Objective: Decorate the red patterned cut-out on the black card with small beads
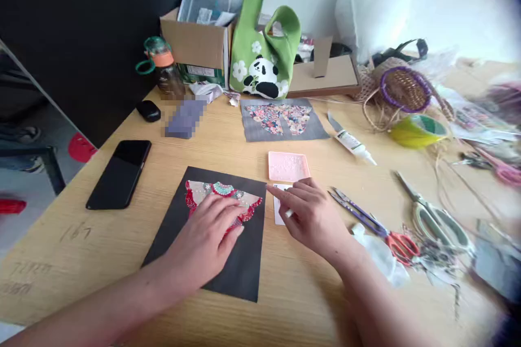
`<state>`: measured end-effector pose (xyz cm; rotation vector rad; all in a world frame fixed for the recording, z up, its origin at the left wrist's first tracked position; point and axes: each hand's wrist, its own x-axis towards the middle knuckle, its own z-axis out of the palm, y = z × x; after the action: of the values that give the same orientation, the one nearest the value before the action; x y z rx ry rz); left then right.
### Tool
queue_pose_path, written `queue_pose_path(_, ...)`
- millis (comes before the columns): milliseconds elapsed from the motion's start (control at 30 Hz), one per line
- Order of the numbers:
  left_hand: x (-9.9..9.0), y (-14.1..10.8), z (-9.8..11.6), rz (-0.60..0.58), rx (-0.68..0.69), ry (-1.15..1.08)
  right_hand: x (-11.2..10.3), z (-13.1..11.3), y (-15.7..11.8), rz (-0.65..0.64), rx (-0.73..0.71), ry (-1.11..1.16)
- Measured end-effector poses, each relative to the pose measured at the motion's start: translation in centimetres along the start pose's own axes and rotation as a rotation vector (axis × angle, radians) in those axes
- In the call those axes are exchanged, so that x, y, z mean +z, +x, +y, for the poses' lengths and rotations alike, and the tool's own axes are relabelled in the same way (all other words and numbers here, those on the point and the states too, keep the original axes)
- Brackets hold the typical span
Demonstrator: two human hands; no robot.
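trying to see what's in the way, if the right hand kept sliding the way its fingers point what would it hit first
The right hand points up-left over a small white card. Straight on, it would probably meet the black sheet edge and the left hand; depth is unclear.

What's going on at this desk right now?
A person sits at a wooden table doing craft work. The left hand presses flat on a red and beige garment-shaped piece lying on a black sheet. The right hand holds a thin white stick-like tool over a small white card, just below a pink tray. Scissors lie to the right, a phone to the left.
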<state>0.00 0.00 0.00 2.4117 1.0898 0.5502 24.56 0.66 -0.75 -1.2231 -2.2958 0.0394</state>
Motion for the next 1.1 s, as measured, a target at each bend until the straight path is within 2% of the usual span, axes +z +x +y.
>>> queue_pose_path(167, -0.8, 3.6, -1.7, -0.089, -0.091, -0.054, 0.0, 0.2, -0.2, -0.031, 0.028, -0.010)
queue_pose_path(300, -0.4, 6.4, -2.0, -0.142, -0.122, -0.067, 0.4, -0.1, -0.1, -0.069, 0.093, -0.003)
queue_pose_path(400, 0.0, 7.6, -2.1, -0.178, -0.135, -0.067, 0.9, -0.6, 0.0, -0.108, 0.128, 0.003)
queue_pose_path(500, 0.3, 7.8, -2.3, -0.212, -0.135, -0.067, 0.8, -0.9, 0.0, -0.146, 0.114, 0.008)
queue_pose_path(633, 0.4, 7.5, -2.6, -0.270, -0.124, -0.083, -0.3, -1.5, 0.2, -0.222, 0.036, 0.014)
queue_pose_path(833, 0.4, 7.3, -3.0, -0.316, -0.102, -0.112, -1.4, -3.3, 0.2, -0.255, -0.008, -0.186)
queue_pose_path(933, 0.6, 7.2, -3.1, -0.314, -0.095, -0.119, -0.8, -4.5, -0.5, -0.229, 0.027, -0.259)
queue_pose_path(1100, 0.9, 7.0, -3.0, -0.304, -0.085, -0.127, 0.6, -6.1, -2.0, -0.193, 0.171, -0.311)
